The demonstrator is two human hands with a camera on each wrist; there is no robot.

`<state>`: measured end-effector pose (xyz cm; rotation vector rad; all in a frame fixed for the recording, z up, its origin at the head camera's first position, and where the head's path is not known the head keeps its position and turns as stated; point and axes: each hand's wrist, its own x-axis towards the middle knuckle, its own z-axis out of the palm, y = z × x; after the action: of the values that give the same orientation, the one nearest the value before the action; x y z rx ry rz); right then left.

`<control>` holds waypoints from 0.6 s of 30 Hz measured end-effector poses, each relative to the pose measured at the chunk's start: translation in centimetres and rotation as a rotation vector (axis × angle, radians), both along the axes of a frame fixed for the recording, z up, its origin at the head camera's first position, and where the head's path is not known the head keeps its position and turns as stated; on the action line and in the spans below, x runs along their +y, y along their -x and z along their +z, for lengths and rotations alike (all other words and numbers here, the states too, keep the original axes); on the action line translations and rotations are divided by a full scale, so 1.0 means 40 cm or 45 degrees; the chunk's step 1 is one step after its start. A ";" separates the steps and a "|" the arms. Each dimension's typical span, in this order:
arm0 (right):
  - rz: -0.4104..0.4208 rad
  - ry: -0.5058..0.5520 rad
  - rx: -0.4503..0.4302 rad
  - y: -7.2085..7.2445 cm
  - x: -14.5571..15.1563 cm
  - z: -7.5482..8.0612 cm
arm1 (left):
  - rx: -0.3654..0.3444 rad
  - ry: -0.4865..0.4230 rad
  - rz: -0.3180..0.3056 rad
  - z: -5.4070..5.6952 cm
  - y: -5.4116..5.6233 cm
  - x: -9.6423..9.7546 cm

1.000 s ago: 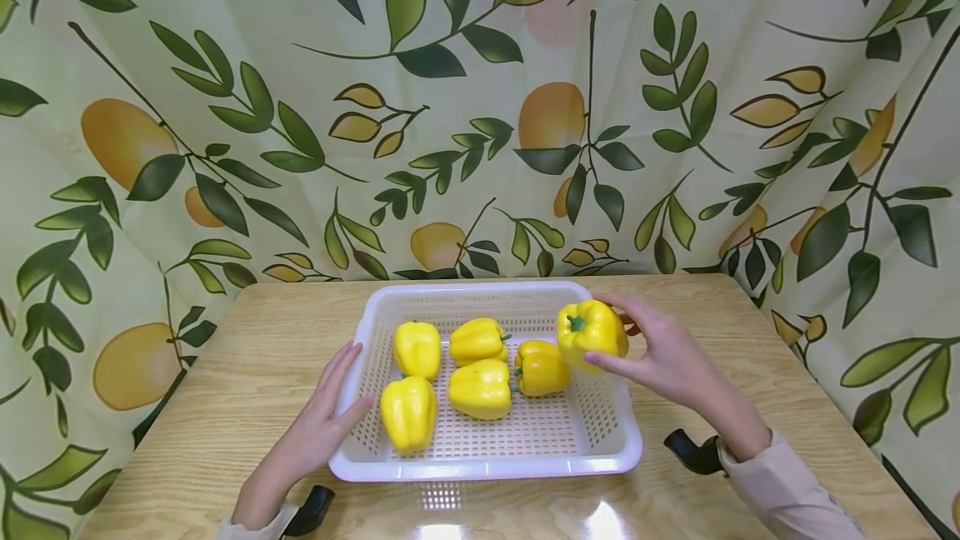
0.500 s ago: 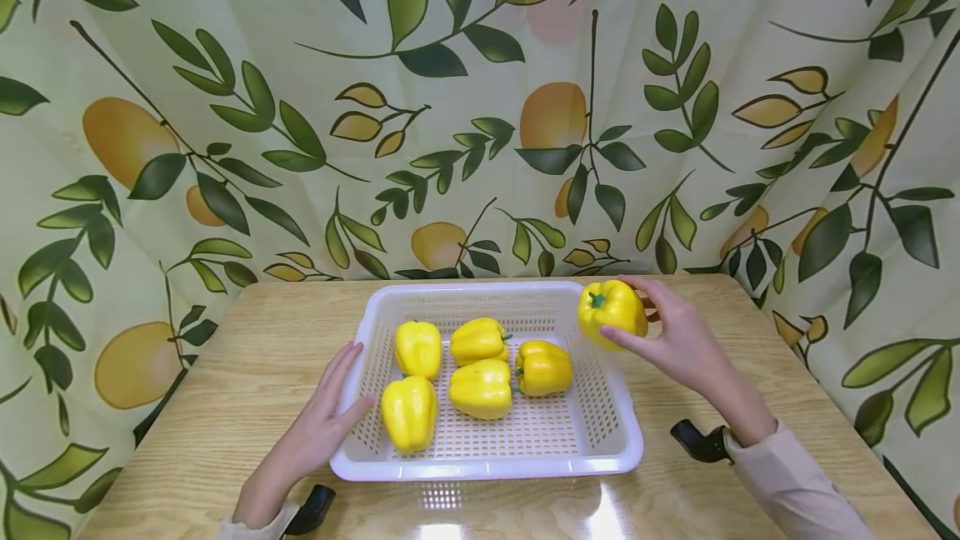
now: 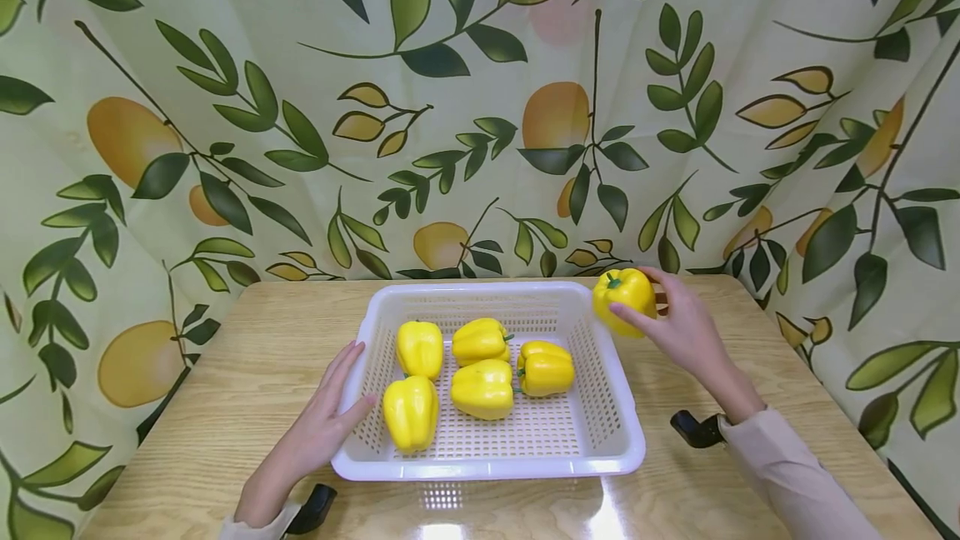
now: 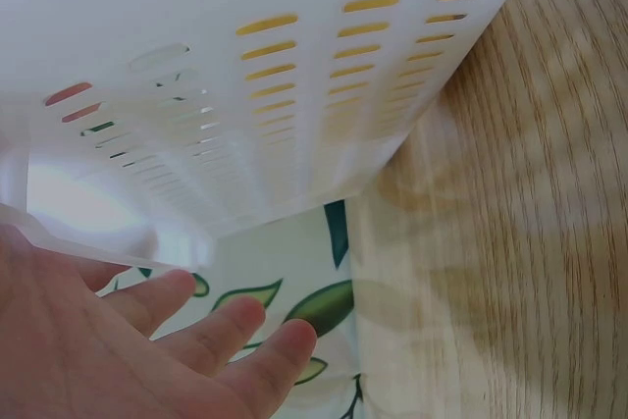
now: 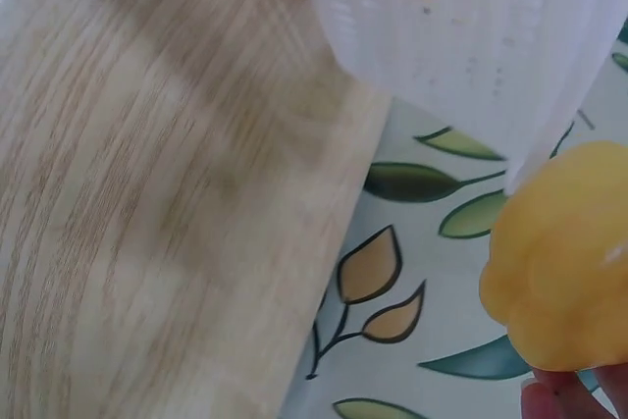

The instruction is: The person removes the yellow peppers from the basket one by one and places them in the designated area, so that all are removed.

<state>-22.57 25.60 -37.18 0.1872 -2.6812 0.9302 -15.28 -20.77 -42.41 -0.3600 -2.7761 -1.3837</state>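
Observation:
A yellow bell pepper [image 3: 624,300] with a green stem is held between the thumb and fingers of my right hand [image 3: 682,323], raised at the back right corner of a white plastic basket [image 3: 487,468]. The right wrist view shows this pepper [image 5: 564,262] just outside the basket wall [image 5: 442,56], fingertips beneath it. Several more yellow peppers lie inside, among them one at the front left [image 3: 410,415] and one at the right [image 3: 545,368]. My left hand [image 3: 318,419] rests at the basket's left rim, thumb over the edge, its fingers extended along the outside.
The basket stands on a light wooden table [image 3: 217,382]. Behind hangs a curtain [image 3: 480,190] printed with leaves and fruit. Each wrist carries a black mount, one of them the right wrist mount [image 3: 695,429].
My right hand has moved the pepper from above the basket's right part outward to the right and back, over the rim. The left hand and the other peppers have stayed put.

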 end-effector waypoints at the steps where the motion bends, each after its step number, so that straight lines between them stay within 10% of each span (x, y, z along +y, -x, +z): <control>1: -0.006 0.005 -0.008 0.005 0.003 -0.003 | -0.008 0.000 0.004 -0.001 0.000 0.001; 18: -0.097 0.018 -0.080 0.070 0.037 -0.046 | -0.037 0.013 0.020 0.005 0.000 0.004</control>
<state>-25.38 27.07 -39.01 0.0529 -2.7175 0.9464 -15.30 -20.61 -42.21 -0.3203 -2.8038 -1.3830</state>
